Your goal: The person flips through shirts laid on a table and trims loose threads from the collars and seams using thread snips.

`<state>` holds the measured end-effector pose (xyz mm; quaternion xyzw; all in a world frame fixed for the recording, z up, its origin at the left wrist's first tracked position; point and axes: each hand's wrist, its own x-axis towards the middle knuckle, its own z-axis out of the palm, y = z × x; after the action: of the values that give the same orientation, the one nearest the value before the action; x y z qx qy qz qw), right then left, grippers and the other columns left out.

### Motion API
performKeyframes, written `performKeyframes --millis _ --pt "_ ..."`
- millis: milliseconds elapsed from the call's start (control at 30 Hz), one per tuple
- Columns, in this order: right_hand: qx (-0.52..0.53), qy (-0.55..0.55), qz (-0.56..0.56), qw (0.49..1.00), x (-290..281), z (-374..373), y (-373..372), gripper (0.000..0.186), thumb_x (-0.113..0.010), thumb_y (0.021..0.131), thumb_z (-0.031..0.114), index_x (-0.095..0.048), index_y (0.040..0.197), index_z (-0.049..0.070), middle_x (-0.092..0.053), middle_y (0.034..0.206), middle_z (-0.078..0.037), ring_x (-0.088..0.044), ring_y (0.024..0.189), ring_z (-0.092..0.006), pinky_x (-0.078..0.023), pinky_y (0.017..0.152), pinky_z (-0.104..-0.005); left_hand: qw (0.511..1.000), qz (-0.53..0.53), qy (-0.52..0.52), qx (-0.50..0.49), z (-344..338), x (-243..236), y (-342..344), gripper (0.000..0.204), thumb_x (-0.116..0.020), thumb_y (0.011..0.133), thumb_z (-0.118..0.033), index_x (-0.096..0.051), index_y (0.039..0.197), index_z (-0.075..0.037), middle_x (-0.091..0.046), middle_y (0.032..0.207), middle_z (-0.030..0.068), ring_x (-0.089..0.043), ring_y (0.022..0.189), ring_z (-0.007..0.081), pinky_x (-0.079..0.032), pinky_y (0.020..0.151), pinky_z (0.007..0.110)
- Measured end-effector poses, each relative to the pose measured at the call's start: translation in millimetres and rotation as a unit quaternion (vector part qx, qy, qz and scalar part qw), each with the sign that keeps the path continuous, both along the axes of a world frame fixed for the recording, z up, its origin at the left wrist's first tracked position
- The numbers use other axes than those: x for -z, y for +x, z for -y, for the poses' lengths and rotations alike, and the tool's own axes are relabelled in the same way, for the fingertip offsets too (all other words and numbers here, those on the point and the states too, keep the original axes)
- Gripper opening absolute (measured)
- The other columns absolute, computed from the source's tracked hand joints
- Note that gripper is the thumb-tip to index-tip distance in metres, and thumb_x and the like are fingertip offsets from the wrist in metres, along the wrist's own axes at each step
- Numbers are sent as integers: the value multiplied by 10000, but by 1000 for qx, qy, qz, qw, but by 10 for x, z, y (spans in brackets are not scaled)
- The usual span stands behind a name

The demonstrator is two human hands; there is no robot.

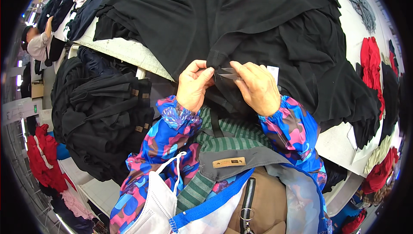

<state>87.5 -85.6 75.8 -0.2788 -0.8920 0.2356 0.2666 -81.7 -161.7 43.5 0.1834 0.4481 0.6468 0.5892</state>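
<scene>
A large black garment [271, 19] lies spread and rumpled over the table in front of me. My left hand [192, 87] is closed, thumb and fingers pinching a narrow black edge of it. In my closed right hand [260, 88] is a pair of thread snips [230, 76], the metal blades pointing left. Their tips are close to the pinched fabric; whether they touch it I cannot tell. A small white label [272, 72] shows behind my right hand.
The white table [122, 50] has a curved edge on the left. Beside it hangs a heap of black garments [99, 109] with small brown tags. Red garments [371, 68] and a grey bundle [357, 1] lie at the right. A person [41, 47] stands far left.
</scene>
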Motion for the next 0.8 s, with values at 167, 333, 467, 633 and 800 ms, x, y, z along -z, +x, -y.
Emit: performKeyframes --millis 167,333,467,633,800 --pt "-2 15 7 1000 -14 -6 -1 426 -635 678 -5 -540 1092 34 -552 823 -77 -540 723 -256 -386 633 -346 1000 -10 -2 -3 0 -2 4 146 -582 846 -62 -508 971 -55 -618 855 57 -584 709 127 -473 675 280" --pt "-1 33 -8 999 -6 -9 -19 436 -670 627 -6 -554 1046 33 -539 797 -60 -530 693 -229 -385 640 -334 1000 -17 -8 -10 1 -34 25 141 -585 844 -63 -512 965 -57 -613 827 43 -574 704 116 -466 666 265" --pt "-4 26 -1 1000 -19 -10 -11 428 -667 636 -5 -552 1048 28 -541 797 -61 -533 699 -230 -384 640 -334 1000 -18 -7 -7 -6 -49 35 139 -587 843 -61 -514 961 -59 -604 816 33 -560 692 108 -463 660 259" --pt "-19 -20 -36 999 1 -8 -15 422 -660 656 -3 -548 1061 34 -554 798 -71 -545 706 -250 -393 640 -343 1000 -17 -10 -9 2 -62 35 132 -586 844 -62 -518 956 -60 -600 818 31 -555 686 108 -463 666 265" --pt "33 -233 -168 957 56 -5 -30 345 -649 716 15 -570 1052 26 -555 764 -80 -540 647 -177 -431 599 -279 1000 -19 -2 -14 -27 -119 85 113 -576 851 -68 -522 950 -55 -617 864 51 -582 746 126 -465 711 281"
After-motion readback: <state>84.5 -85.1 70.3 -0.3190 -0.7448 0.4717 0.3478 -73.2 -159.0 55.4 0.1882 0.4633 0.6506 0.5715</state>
